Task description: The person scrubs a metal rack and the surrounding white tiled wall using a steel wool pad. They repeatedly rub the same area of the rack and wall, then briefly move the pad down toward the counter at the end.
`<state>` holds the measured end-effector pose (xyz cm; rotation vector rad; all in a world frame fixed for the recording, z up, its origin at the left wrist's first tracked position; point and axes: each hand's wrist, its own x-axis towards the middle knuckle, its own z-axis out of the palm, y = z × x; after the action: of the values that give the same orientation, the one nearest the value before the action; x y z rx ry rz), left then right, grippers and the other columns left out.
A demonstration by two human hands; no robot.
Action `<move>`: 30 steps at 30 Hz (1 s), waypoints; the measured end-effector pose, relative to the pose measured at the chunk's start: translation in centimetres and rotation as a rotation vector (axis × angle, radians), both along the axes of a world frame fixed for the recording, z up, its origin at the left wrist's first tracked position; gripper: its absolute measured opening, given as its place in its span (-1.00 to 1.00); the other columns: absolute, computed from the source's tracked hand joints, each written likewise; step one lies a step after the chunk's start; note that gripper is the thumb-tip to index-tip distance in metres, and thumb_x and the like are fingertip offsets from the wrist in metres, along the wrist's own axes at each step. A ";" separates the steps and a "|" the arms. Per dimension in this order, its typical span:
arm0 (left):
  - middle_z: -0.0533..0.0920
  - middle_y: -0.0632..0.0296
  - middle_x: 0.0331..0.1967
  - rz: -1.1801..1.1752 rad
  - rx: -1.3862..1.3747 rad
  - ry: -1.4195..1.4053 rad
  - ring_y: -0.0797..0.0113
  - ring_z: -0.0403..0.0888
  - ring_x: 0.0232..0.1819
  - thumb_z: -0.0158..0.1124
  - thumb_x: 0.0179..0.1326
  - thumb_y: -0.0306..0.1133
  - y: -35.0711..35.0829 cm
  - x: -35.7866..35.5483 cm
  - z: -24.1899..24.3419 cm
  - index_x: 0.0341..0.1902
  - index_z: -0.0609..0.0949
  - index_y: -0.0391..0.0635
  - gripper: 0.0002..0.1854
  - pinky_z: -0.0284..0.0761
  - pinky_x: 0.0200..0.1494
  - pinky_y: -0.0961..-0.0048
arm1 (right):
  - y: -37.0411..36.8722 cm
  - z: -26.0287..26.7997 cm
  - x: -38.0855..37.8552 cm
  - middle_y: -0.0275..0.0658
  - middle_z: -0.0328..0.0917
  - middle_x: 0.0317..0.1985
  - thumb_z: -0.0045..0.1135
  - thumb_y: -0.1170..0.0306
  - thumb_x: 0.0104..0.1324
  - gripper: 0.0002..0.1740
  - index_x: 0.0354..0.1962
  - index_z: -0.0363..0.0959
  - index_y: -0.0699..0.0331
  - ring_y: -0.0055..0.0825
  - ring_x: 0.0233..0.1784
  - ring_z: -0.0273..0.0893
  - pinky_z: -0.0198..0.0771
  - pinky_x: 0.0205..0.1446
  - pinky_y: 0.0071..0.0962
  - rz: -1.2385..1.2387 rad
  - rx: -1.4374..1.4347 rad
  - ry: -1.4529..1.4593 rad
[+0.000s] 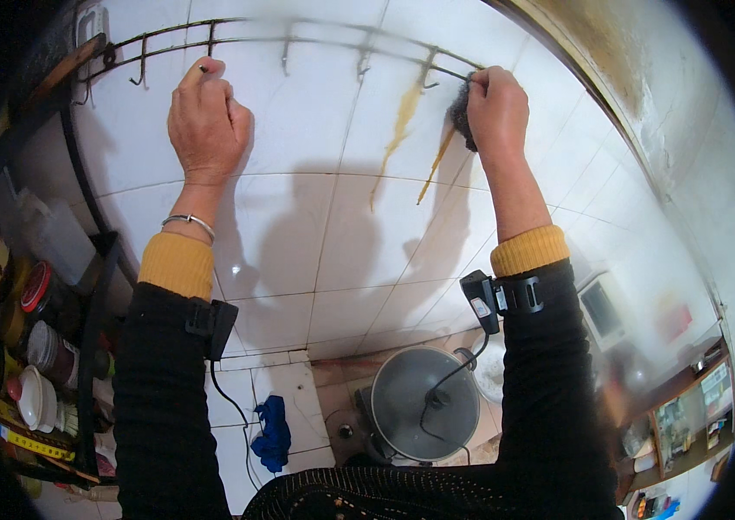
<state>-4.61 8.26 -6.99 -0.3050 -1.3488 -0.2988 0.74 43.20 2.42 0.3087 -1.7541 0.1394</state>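
Observation:
A dark metal hook rail [175, 36] runs along the white tiled wall [289, 130]. My left hand [208, 120] is at one of its hooks, thumb and fingers closed on the hook, whose dark tip shows between them. My right hand [500, 110] pinches a dark grey scouring pad [461, 117] against the rail's right end. Two yellow-brown streaks run down the tiles, one below the rightmost visible hook [431, 71], the other just below the pad. A silver bangle [190, 224] is on my left wrist.
At the left stands a black shelf rack [97, 312] with jars and a plastic jug [59, 234]. Below are a large lidded pot [426, 403], a blue cloth [271, 434] on a white tiled surface, and a white bowl [491, 370]. A glass-fronted cabinet [692, 416] is at the lower right.

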 end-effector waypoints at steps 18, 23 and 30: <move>0.54 0.22 0.16 -0.033 0.046 -0.083 0.15 0.53 -0.06 0.22 0.03 -0.54 0.4 0.7 0.1 -0.28 0.49 -0.09 -0.83 0.52 -0.03 0.20 | -0.6 0.3 0.2 0.03 0.64 -0.27 0.21 0.50 0.31 -0.93 -0.30 0.55 0.35 0.02 -0.20 0.63 0.53 -0.10 -0.15 -0.010 0.041 -0.013; 0.55 0.23 0.16 -0.002 0.048 -0.067 0.15 0.54 -0.09 0.23 0.03 -0.55 0.5 0.5 0.1 -0.27 0.49 -0.09 -0.82 0.52 -0.04 0.21 | -2.9 1.1 0.2 -0.02 0.68 -0.28 0.27 0.53 0.30 -0.91 -0.24 0.59 0.35 -0.06 -0.20 0.67 0.55 -0.08 -0.27 0.190 0.136 -0.049; 0.55 0.25 0.16 -0.014 0.034 -0.038 0.16 0.54 -0.08 0.24 0.03 -0.54 0.3 0.3 0.0 -0.28 0.50 -0.07 -0.82 0.52 -0.04 0.21 | -2.9 1.5 1.9 -0.16 0.65 -0.22 0.27 0.55 0.33 -0.90 -0.19 0.61 0.30 -0.26 -0.18 0.66 0.56 -0.05 -0.37 0.223 0.189 0.040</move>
<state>-4.33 8.53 -6.98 -0.2817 -1.3781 -0.3402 2.66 40.27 3.90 0.6416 -1.6923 0.1271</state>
